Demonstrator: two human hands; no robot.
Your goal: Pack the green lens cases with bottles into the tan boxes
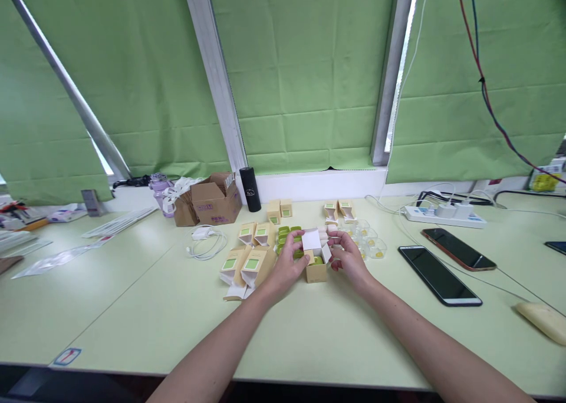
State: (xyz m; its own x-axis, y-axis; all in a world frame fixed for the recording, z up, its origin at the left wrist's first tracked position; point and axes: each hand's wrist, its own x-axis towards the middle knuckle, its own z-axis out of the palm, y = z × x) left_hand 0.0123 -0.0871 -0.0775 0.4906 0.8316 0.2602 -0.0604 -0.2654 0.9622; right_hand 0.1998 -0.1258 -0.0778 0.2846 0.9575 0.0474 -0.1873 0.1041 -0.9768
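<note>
A small tan cardboard box (316, 274) stands upright on the table before me, its white-lined lid and side flaps raised and a green item inside. My left hand (286, 263) grips its left side, fingers bent around the flap. From the right, my right hand (348, 255) has curled fingers at the other flap. Just behind are green containers (283, 231) in rows and pale pink pieces, partly hidden by my hands. Clear plastic cups with yellow centres (377, 248) lie beyond my right hand. Several open tan boxes (259, 264) lie left of my left hand.
Two tan boxes (286, 208) and two open ones (347, 210) stand farther back. Behind are a brown carton (217, 202) and a black bottle (250, 190). At right lie two phones (437, 275), a power strip (444, 214) with cables and a pale mouse (543, 320). A white cable (207, 244) lies left.
</note>
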